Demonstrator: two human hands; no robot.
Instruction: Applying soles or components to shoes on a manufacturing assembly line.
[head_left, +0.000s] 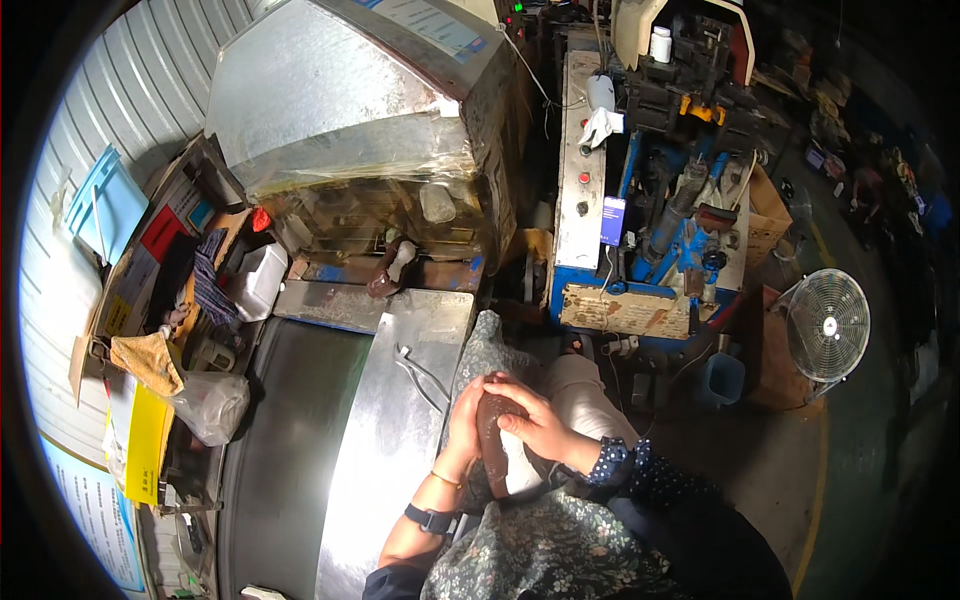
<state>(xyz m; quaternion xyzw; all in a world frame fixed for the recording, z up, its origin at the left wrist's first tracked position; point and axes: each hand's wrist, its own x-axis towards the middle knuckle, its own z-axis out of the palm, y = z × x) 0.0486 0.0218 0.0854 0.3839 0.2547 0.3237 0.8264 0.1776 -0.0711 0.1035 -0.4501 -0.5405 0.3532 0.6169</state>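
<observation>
Above my lap I hold a brown leather shoe upper (494, 440), which looks stretched over a pale last. My left hand (464, 428) presses along its left side, fingers closed against the leather near the tip. From the other side my right hand (540, 424) wraps over it, with fingertips meeting those of the left. Part of the upper is hidden under my fingers. Left of my hands, a pair of metal pincers (424, 378) lies on the steel tabletop (385, 420). Another brown shoe upper (390, 268) rests at the opening of the metal-hooded machine (340, 90).
A dark conveyor belt (290, 430) runs left of the steel top. Shelving on the left bears a white box (257, 282), a plastic bag (213, 408) and a tan cloth (147, 362). Ahead right stands a blue machine (625, 320) with a control panel; a fan (828, 325) is farther right.
</observation>
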